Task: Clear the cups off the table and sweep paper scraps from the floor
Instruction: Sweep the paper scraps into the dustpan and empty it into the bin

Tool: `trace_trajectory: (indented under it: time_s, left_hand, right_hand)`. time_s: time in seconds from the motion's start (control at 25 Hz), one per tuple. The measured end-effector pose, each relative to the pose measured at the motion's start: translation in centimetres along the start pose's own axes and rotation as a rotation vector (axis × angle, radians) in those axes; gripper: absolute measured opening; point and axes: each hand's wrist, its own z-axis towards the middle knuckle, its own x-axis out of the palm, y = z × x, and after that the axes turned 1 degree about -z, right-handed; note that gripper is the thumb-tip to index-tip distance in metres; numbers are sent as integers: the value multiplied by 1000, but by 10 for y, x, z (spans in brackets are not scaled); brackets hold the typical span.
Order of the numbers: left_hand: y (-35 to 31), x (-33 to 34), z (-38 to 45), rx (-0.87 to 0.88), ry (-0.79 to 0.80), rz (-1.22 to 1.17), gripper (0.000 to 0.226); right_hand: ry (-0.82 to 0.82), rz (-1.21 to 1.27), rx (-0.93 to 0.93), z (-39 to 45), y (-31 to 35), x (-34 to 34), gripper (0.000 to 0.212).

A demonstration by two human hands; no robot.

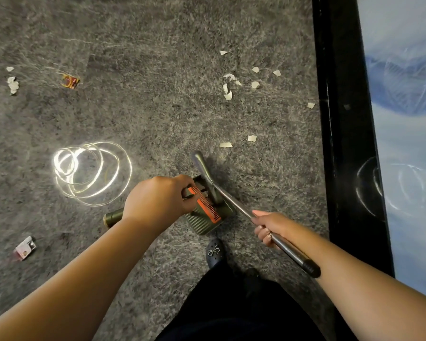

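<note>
While the left hand (158, 200) grips the stiff dustpan (208, 215) at its comb and the right hand (268, 227) wraps the rigid broom handle (288, 252), featherlight paper scraps (241, 82) lie scattered on the floor (145, 107) near the black edge (340, 119), probably easily blown

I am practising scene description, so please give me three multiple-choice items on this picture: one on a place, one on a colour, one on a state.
1. Where do most paper scraps lie?
A. beside the black edge, ahead
B. inside the dustpan
C. on the shoe

2. What colour is the comb on the dustpan?
A. blue
B. orange
C. white

3. What does the right hand do?
A. hangs idle
B. presses the floor
C. grips the metal pole

Answers: 1 A, scraps cluster there; 2 B, the teeth are orange; 3 C, fingers curl round it.
</note>
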Motion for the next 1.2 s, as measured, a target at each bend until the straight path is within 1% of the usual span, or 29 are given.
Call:
trace_trajectory:
  time_s: [0.12, 0.32, 0.4, 0.52, 0.64, 0.8, 0.92, 1.2]
  left_hand:
    - [7, -4, -2, -17, -2, -27, 23]
    - [7, -10, -15, -74, -56, -69, 28]
    - [5, -14, -13, -106, -100, -98, 32]
    - [2, -20, -6, -145, -171, -133, 31]
    - [-4, -23, 8, -158, -195, -153, 31]
    - [-10, -25, 43, -157, -186, -150, 31]
    - [-10, -28, 80, -182, -179, -132, 32]
    - [-19, -33, 166, -293, -144, -150, 38]
  right_hand:
    - [17, 76, -49, -34, 1, -2, 52]
    - [-34, -39, -152, -81, 14, -5, 57]
    - [-54, -42, -181, -92, 24, -8, 57]
    - [-93, -59, -226, -100, 36, -9, 57]
    - [-124, -67, -269, -100, 43, -16, 57]
    - [-149, -42, -299, -97, 65, -40, 58]
    - [-182, -39, -296, -87, 93, -65, 58]
    - [-217, -3, -259, -65, 186, -119, 57]
